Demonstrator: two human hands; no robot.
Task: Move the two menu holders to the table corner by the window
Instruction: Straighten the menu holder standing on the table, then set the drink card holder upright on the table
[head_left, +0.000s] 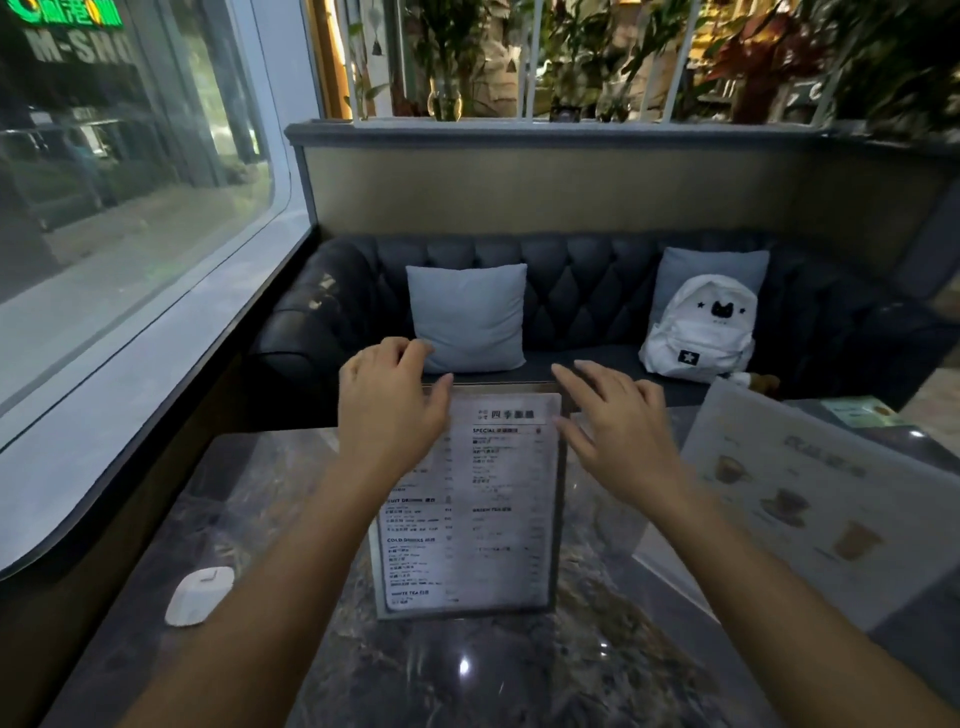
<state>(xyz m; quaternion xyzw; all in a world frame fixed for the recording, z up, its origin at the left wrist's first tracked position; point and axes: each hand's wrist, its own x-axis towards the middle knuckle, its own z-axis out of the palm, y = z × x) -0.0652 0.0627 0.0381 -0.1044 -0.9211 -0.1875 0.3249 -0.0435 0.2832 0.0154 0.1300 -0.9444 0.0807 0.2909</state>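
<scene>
A clear upright menu holder (493, 514) with a black-and-white text menu stands in the middle of the dark marble table (291, 525). My left hand (389, 410) hovers at its upper left edge, fingers curled and apart, covering part of the sheet. My right hand (618, 431) is spread at its upper right edge, fingertips close to the frame. Neither hand clearly grips it. A second menu holder (810, 499) with drink pictures leans at the right side of the table.
A small white device (200, 595) lies on the table near the window side. The window (130, 208) runs along the left. Behind the table is a dark tufted sofa (582, 291) with a grey cushion (467, 317) and a white backpack (701, 327).
</scene>
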